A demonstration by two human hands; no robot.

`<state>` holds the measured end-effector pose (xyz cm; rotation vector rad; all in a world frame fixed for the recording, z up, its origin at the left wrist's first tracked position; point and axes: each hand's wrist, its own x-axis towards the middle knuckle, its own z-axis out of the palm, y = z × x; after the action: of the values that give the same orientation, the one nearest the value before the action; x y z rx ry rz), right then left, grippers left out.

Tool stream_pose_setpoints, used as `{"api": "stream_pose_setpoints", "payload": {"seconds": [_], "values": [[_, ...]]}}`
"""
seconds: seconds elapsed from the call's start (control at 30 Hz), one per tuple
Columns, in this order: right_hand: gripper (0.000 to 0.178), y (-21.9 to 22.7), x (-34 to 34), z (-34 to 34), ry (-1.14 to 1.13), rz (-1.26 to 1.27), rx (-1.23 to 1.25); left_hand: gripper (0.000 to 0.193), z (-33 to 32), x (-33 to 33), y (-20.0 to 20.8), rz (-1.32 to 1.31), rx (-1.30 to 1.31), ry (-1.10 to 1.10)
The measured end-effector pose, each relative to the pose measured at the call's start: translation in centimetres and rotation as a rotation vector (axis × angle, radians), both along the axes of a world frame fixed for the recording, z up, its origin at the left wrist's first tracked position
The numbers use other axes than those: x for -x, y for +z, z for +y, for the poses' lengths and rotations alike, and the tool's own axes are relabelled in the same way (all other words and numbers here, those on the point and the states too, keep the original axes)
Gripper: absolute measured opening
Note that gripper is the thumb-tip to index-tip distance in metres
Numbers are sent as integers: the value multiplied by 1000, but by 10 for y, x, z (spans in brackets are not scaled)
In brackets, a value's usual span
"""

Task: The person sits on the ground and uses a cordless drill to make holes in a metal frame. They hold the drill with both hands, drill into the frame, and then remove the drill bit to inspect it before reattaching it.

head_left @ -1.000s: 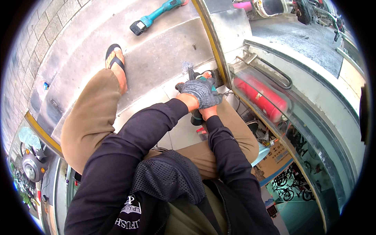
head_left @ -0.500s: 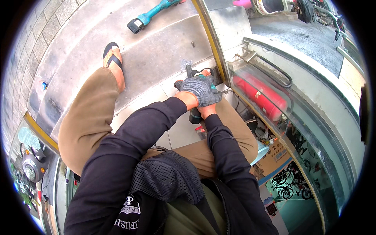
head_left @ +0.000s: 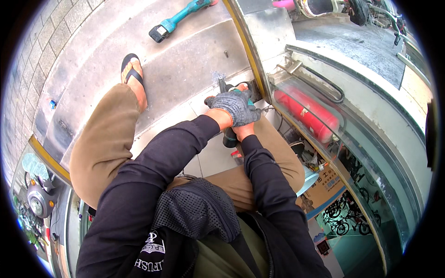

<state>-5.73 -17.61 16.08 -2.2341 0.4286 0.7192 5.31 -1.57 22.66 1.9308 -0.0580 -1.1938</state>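
While our left hand (head_left: pixel 236 107), in a grey knit glove, lies clamped over the top of a teal power tool (head_left: pixel 230 135), our right hand (head_left: pixel 243 131) sits beneath it, fingers wrapped round the tool's dark grip; both hands are closed on the same tool. We hold it nose-down at the foot of a yellow-edged door frame (head_left: pixel 248 55), where the pale tiled floor (head_left: pixel 211 160) meets the concrete step (head_left: pixel 185 65). Against the views of a second and half a second ago, the hands and tool have scarcely shifted, so we judge the work at this one spot to be continuing rather than finished. Outward from the hands, a red fire extinguisher (head_left: pixel 306 116) lies behind the glass to the right, our sandalled foot (head_left: pixel 134 78) rests on the step to the left, and a second teal tool (head_left: pixel 178 21) lies untouched farther up the concrete.
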Motion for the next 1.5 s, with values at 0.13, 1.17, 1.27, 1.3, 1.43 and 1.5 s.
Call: {"api": "stream_pose_setpoints", "payload": {"seconds": [0.13,1.17,1.27,1.3,1.43,1.5], "values": [[52,6,-3,1,53,27,70,78,7,-6,13,17,1,-14],[68,14,-9,-1,113,121,94,69,-2,1,-5,-51,67,74],[66,21,-14,7,156,117,122,67,-2,3,-3,-42,42,100],[66,25,-15,7,172,114,142,66,-2,1,-1,-35,45,96],[63,13,-11,-1,-3,87,-25,68,1,-7,3,-1,64,55],[63,14,-11,2,-1,82,1,69,1,-7,5,14,48,44]]}}
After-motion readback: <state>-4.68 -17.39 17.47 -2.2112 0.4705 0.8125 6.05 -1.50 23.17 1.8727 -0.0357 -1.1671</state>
